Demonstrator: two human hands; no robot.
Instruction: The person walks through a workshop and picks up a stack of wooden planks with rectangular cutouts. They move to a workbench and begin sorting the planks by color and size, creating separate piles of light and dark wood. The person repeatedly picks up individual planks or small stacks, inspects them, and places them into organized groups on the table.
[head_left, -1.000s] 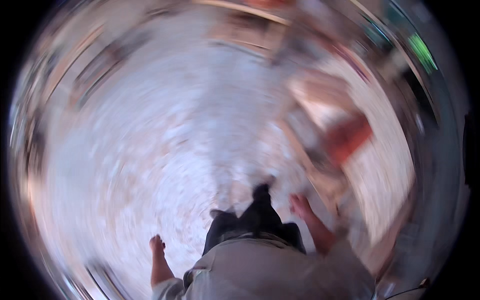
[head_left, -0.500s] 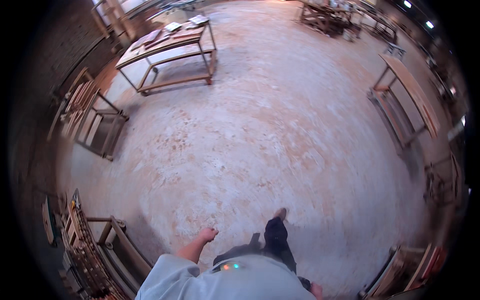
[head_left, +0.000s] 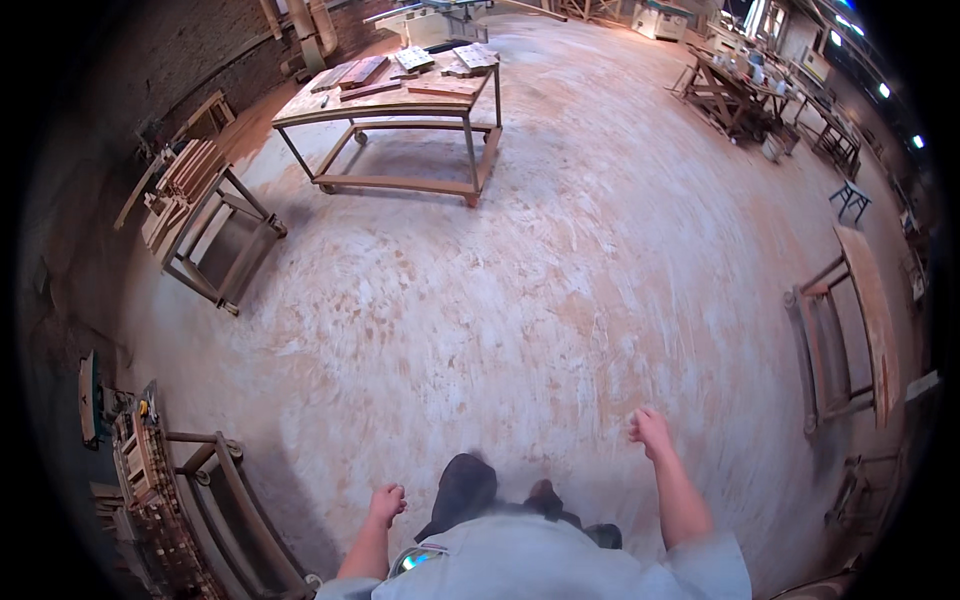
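Note:
My left hand [head_left: 387,503] hangs low beside my body, its fingers curled into a loose fist with nothing visible in it. Farther out in front, my right hand [head_left: 651,433] is also loosely closed, and no object shows in its fingers. Both hands are over the dusty floor [head_left: 500,330], touching nothing. Below them are my dark trousers [head_left: 466,492] and one shoe, partly hidden by my pale shirt.
A wheeled table [head_left: 310,105] with wooden boards and pale sheets stands ahead left. Nearby is a smaller cart [head_left: 190,200] of wood strips. A loaded rack [head_left: 150,470] is at lower left. On the right are a long wooden bench [head_left: 868,310], a small stool [head_left: 850,200] and a cluttered worktable [head_left: 730,85].
My right arm has swung forward into view and my left hand has drawn back lower. My legs have stepped. The table now appears farther right and the right-hand bench lower in view.

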